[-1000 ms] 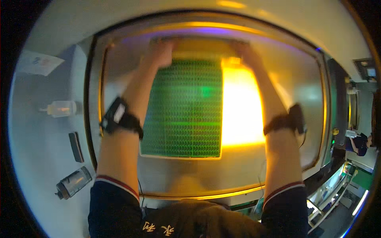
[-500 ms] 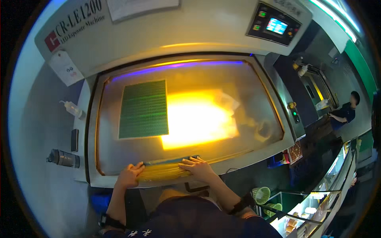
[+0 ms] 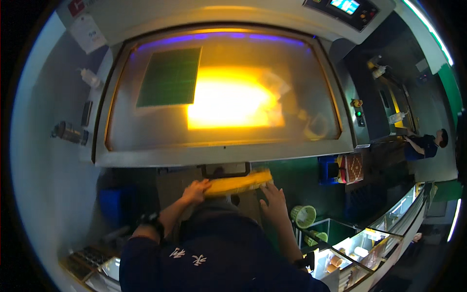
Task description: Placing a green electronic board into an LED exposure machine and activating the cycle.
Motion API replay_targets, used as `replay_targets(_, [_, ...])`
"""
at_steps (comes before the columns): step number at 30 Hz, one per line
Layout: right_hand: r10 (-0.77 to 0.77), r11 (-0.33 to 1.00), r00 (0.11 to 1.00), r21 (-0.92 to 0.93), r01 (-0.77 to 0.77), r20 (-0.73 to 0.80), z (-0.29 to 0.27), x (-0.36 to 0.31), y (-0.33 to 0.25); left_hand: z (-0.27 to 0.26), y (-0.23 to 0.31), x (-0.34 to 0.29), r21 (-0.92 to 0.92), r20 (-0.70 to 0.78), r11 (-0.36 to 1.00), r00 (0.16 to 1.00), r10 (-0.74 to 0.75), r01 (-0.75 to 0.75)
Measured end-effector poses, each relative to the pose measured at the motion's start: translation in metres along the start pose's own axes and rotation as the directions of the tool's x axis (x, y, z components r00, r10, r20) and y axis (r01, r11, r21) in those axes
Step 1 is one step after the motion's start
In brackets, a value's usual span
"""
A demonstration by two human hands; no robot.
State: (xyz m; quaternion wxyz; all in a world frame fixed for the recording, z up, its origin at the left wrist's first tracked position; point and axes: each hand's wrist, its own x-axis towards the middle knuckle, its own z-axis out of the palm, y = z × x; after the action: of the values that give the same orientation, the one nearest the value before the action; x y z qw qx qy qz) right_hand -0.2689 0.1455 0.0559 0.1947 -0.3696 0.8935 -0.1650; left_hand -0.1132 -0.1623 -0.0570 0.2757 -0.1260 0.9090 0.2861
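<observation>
A long yellow bar (image 3: 236, 185), blurred by motion, is held in front of my body, just off the near edge of the machine bed. My left hand (image 3: 196, 191) is closed round its left end. Beside the bar's right end is my right hand (image 3: 275, 200), its fingers stretched and apart; whether they touch the bar I cannot tell. Beyond lies the glowing exposure machine bed (image 3: 160, 126), carrying a dark green panel (image 3: 170, 78) at its left and a bright yellow-white lit patch (image 3: 228, 100) beside it.
A black handle (image 3: 226, 174) juts from the machine's front, close to the bar. Left of the bed are a white squeeze bottle (image 3: 90, 78) and a dark flask (image 3: 70, 133). Green baskets (image 3: 303, 216) and a lit glass table (image 3: 362, 250) stand at right; another person (image 3: 423, 146) works farther off.
The yellow bar has come off the bed's near edge toward my body. My right hand has loosened from it and spread its fingers. The view has tilted lower.
</observation>
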Motion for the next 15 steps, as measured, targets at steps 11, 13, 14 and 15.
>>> replay_targets(11, [0.049, 0.984, 0.963, 0.177, -0.002, -0.264, -0.122, 0.014, 0.043, 0.042, -0.066, 0.141, 0.145, -0.280, 0.964, 0.943, -0.178, 0.224])
replay_targets(13, [0.003, 0.996, 0.865, 0.076, 0.041, -0.501, -0.200, 0.054, 0.003, 0.038, -0.061, 0.155, 0.134, -0.264, 0.967, 0.949, -0.174, 0.215])
replay_targets(14, [-0.244, 0.966, 0.762, -0.076, 0.249, -0.600, -0.236, 0.082, -0.010, 0.030, -0.066, 0.147, 0.117, -0.265, 0.965, 0.944, -0.199, 0.236])
replay_targets(15, [-0.303, 0.873, 0.593, 0.032, 0.487, -0.746, -0.261, 0.118, -0.047, 0.027, -0.074, 0.139, 0.104, -0.258, 0.960, 0.939, -0.228, 0.262])
